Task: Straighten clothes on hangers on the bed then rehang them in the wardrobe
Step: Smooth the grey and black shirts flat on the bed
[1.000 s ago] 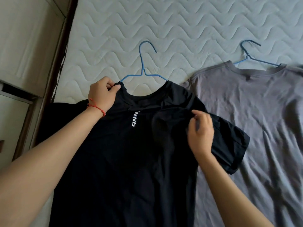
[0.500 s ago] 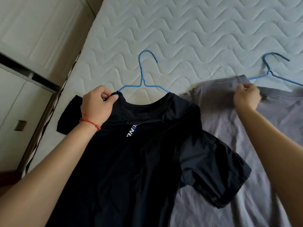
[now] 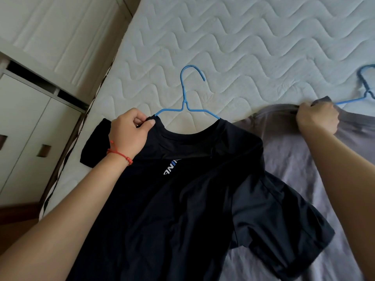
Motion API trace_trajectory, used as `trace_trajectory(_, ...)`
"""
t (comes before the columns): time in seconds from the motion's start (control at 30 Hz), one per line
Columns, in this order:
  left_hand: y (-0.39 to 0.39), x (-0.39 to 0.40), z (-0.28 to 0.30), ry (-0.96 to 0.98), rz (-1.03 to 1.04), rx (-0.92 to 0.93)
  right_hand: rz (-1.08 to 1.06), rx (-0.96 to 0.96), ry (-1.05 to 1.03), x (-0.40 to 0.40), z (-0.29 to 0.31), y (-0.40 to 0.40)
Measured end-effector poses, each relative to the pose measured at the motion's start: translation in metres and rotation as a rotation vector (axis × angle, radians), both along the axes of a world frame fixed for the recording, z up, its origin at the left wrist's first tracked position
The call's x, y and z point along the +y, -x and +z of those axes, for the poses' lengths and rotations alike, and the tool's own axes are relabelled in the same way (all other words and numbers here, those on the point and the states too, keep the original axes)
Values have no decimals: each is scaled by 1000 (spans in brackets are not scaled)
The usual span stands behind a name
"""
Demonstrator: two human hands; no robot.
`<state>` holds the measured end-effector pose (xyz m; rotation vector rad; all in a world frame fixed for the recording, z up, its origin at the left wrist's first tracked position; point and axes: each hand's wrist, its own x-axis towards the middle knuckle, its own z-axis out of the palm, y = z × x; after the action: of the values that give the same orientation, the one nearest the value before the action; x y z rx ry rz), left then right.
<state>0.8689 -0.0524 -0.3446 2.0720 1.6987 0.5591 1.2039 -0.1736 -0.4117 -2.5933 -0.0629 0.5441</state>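
Observation:
A black T-shirt (image 3: 182,199) lies on the bed on a blue wire hanger (image 3: 185,98), its right sleeve folded over a grey T-shirt (image 3: 294,159). My left hand (image 3: 129,134) pinches the black shirt's collar at the hanger's left shoulder. The grey shirt lies to the right on a second blue hanger (image 3: 365,86), partly cut off by the frame edge. My right hand (image 3: 316,118) grips the grey shirt's collar next to that hanger's arm.
The white quilted mattress (image 3: 243,47) fills the far half of the view. Left of the bed stand white wardrobe doors (image 3: 30,128) with recessed handles, and a narrow gap runs along the bed's left edge.
My right hand let go of the black shirt's sleeve and moved up and right onto the grey shirt's collar. My left hand kept its pinch on the black collar.

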Motion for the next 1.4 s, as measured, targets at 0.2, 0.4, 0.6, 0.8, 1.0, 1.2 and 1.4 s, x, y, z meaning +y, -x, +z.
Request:
trace_trajectory(0.2,5,-8,6,27,-4,-41,56,58,-56,-16,13,9)
trace_trajectory(0.4,11,-24,26,34,-53,-57,18,29,-130,-30,45,29)
trace_trajectory(0.6,32,-44,61,18,-84,-87,-25,17,-226,-41,96,51)
trace_trajectory(0.8,87,-56,120,7,-45,-121,-23,7,-352,-53,161,101)
trace_trajectory(1.0,173,-75,189,-4,-14,-140,90,-17,-443,-68,231,178)
trace_trajectory(1.2,284,-90,268,-10,93,-215,234,-85,-530,-81,326,281)
trace_trajectory(1.4,380,-105,342,64,177,-355,408,-199,-599,-92,412,396)
